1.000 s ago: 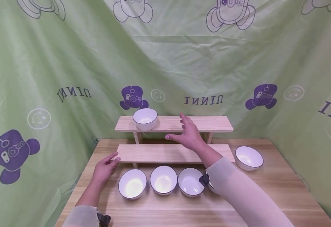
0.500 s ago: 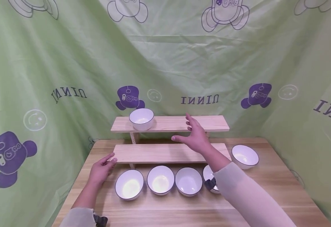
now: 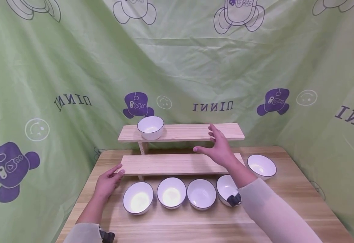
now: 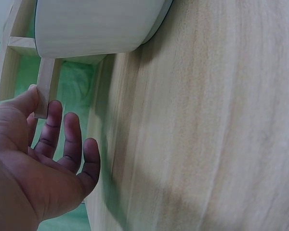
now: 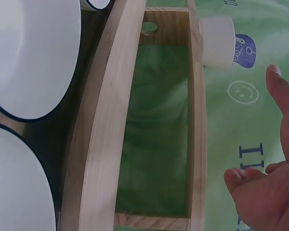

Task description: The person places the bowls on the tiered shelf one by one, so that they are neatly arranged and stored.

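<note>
My left hand point(image 3: 107, 182) holds the left end of the lower board of a two-tier wooden shelf point(image 3: 158, 164). In the left wrist view the thumb and index finger lie on either side of that board end, the other fingers loosely bent. My right hand point(image 3: 220, 150) hangs in the air before the right part of the upper board point(image 3: 189, 131), thumb spread from the fingers, holding nothing. A white, dark-rimmed bowl point(image 3: 150, 128) stands on the upper board's left part. Several like it, among them a left-end bowl point(image 3: 138, 198), stand in a row before the shelf.
Another white bowl point(image 3: 261, 166) sits on the wooden table point(image 3: 177, 229) right of the shelf. My right sleeve and wrist camera cover part of the row's rightmost bowl point(image 3: 225, 187). A green printed cloth point(image 3: 183, 74) hangs behind and at both sides.
My right hand has drifted to the right, away from the bowl on the upper board. The left hand keeps its place at the shelf end, and the bowls stay put.
</note>
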Available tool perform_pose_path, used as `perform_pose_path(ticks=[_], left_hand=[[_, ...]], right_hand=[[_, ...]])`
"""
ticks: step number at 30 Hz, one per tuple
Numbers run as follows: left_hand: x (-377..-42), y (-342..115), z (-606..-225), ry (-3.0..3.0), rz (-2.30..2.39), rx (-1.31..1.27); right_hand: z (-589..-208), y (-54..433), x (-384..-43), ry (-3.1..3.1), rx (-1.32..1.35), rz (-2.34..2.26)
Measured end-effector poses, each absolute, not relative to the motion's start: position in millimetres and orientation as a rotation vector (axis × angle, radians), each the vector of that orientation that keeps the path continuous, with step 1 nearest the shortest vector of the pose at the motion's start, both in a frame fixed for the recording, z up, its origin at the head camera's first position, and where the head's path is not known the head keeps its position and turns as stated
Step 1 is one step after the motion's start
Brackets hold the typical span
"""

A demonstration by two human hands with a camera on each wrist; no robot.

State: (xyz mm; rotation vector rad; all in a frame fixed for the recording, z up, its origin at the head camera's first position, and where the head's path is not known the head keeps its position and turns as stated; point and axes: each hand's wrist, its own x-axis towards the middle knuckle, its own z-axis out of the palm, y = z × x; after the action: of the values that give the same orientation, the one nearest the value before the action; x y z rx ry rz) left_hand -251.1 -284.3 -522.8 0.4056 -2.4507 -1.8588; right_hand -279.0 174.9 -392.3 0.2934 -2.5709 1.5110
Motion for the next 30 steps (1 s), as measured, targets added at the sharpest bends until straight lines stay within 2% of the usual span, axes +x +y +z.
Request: perform_pose_path(ticks=[30], left_hand=[[-250.9, -285.4, -523.8, -2.436, -1.866, 0.392]], right_hand=[[-407.6, 225.8, -254.5, -2.645, 0.149, 1.350]])
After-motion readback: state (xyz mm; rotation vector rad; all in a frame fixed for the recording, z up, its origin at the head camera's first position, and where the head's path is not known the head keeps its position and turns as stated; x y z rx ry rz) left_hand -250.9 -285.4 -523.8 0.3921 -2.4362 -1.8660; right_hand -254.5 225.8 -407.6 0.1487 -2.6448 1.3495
